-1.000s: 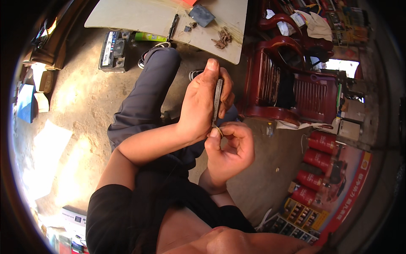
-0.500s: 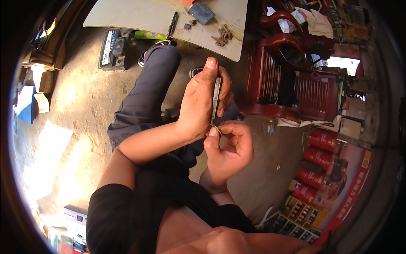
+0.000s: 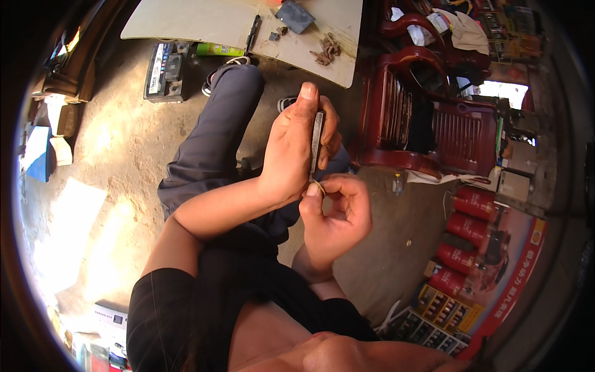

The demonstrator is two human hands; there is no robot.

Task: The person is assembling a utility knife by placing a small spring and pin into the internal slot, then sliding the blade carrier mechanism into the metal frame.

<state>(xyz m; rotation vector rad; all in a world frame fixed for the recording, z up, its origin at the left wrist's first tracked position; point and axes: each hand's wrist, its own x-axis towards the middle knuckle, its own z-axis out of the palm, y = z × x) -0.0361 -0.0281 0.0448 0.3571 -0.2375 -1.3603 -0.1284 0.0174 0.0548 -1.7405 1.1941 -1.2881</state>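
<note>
We see the person's left hand (image 3: pixel 288 146) closed around a narrow grey metal bar (image 3: pixel 317 139), thumb extended toward the far side and the other fingers curled along the bar's right, while the right hand (image 3: pixel 339 209), just to the near right, has thumb and forefinger pinched together on a thin yellowish strand (image 3: pixel 320 186) at the bar's near end. Whether strand and bar are joined, we cannot tell. Both hands are raised over dark trousers (image 3: pixel 214 124), with a black short-sleeved top (image 3: pixel 164 297) at the near side. On the far side we find a pale tabletop (image 3: pixel 192 18) bearing a dark grey block (image 3: pixel 295 17), a slim black pen (image 3: pixel 253 34) and, toward the right corner, a loose heap of brown pieces (image 3: pixel 327 51). Near the table's left part, a green can (image 3: pixel 217 49) lies on the bare floor (image 3: pixel 384 260) beside a shoe (image 3: pixel 239 61), and left of it we spot a boxy black battery (image 3: pixel 173 73). To the right stands a dark red wooden chair (image 3: pixel 403 160) with slatted parts, a small bottle (image 3: pixel 397 183) on the floor to its near side. At the near right we make out a row of red cylinders (image 3: pixel 472 201) along a red-edged printed panel (image 3: pixel 514 279), and at the left a blue box-like thing (image 3: pixel 37 154) beyond bright patches of light
</note>
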